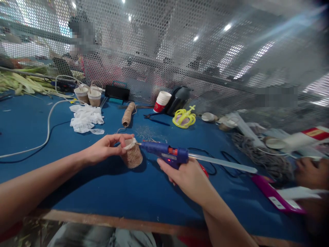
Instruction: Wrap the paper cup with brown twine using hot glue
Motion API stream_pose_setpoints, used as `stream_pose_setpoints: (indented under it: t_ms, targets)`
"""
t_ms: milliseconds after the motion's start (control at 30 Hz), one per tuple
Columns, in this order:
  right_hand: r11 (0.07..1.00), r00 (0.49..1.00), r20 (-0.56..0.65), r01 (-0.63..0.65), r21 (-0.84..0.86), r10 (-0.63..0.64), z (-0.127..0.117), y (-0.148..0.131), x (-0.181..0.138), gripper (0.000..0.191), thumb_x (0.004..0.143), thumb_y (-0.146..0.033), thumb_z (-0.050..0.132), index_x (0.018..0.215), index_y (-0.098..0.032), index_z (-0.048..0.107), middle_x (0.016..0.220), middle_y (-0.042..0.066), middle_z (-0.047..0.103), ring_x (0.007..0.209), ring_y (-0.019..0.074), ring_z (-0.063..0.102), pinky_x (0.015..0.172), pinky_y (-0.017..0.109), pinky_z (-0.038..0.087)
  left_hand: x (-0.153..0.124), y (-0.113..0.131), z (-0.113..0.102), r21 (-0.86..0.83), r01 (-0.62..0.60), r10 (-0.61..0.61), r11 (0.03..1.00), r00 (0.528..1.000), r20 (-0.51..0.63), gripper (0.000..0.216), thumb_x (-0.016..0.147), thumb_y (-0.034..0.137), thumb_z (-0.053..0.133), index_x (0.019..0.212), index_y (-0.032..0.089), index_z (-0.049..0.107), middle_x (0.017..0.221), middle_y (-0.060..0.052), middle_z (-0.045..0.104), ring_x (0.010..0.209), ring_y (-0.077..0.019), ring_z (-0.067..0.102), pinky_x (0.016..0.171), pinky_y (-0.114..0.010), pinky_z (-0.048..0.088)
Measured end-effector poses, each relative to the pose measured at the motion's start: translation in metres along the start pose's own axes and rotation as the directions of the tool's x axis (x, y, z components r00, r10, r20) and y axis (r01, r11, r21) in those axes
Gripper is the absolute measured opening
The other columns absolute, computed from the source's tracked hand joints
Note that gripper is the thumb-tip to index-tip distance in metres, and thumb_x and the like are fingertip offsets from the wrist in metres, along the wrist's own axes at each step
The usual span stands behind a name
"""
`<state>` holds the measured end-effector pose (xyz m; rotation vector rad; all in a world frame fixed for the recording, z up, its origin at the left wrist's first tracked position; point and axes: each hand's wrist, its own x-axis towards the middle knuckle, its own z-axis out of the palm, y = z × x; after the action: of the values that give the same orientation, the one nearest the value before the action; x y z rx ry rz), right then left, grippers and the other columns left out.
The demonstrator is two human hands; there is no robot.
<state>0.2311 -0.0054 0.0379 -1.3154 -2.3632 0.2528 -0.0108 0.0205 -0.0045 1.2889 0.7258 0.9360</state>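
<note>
My left hand [106,148] pinches the rim of a small paper cup wrapped in jute twine [132,156], tilted on the blue table [108,192]. My right hand [186,176] grips a blue hot glue gun [167,154]. Its nozzle points left and touches the cup's rim. A clear glue stick [222,163] sticks out of the gun's back toward the right.
A twine spool [128,115], crumpled white plastic [86,118], two twine-wrapped cups [88,96], stacked paper cups [161,102], a black kettle [178,99] and a yellow crown [184,118] lie further back. Another person's hand [309,173] is at the right. A mesh screen stands behind.
</note>
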Motion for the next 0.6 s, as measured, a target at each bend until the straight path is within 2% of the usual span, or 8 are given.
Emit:
stream_pose_setpoints:
  t_ms: [67,167,367,600]
  targets:
    - [0.993,0.995,0.024,-0.094,0.076,0.092,-0.0011,-0.0004,0.0008,0.037,0.081,-0.031,0.048,0.045,-0.020,0.048,0.038,-0.002,0.050,0.038,0.0122,0.051,0.044,0.023,0.042,-0.0001,-0.0007,-0.0009,-0.004,0.005,-0.005,1.000,1.000,0.001,0.016,0.070,0.021,0.066,0.068,0.015,0.052,0.133,-0.012,0.046,0.132,-0.0302,0.028,0.100,-0.046,0.029]
    - [0.963,0.977,0.052,-0.211,0.166,0.205,-0.0024,-0.0045,0.0002,0.040,0.079,-0.033,0.050,0.042,-0.021,0.040,0.034,-0.003,0.047,0.034,0.0111,0.049,0.042,0.022,0.042,-0.0002,-0.0009,-0.0016,-0.004,0.015,-0.015,1.000,1.000,0.000,0.017,0.069,0.022,0.067,0.067,0.015,0.051,0.133,-0.012,0.046,0.132,-0.0308,0.029,0.100,-0.045,0.030]
    - [0.959,0.978,0.056,-0.207,0.193,0.199,-0.0012,-0.0073,-0.0015,0.029,0.078,-0.032,0.053,0.050,-0.021,0.051,0.038,-0.003,0.051,0.039,0.0137,0.052,0.044,0.024,0.043,0.0005,0.0005,-0.0002,-0.004,0.022,-0.022,1.000,1.000,0.005,0.019,0.070,0.024,0.067,0.067,0.015,0.051,0.134,-0.012,0.045,0.132,-0.0300,0.028,0.100,-0.045,0.030]
    - [0.962,0.977,0.043,-0.215,0.167,0.210,0.0007,-0.0015,-0.0030,0.038,0.077,-0.034,0.054,0.043,-0.022,0.045,0.035,-0.003,0.050,0.033,0.0115,0.049,0.039,0.023,0.041,0.0006,-0.0007,-0.0004,-0.002,0.025,-0.025,1.000,1.000,0.015,0.021,0.070,0.027,0.067,0.066,0.015,0.051,0.135,-0.012,0.043,0.132,-0.0309,0.028,0.099,-0.045,0.031]
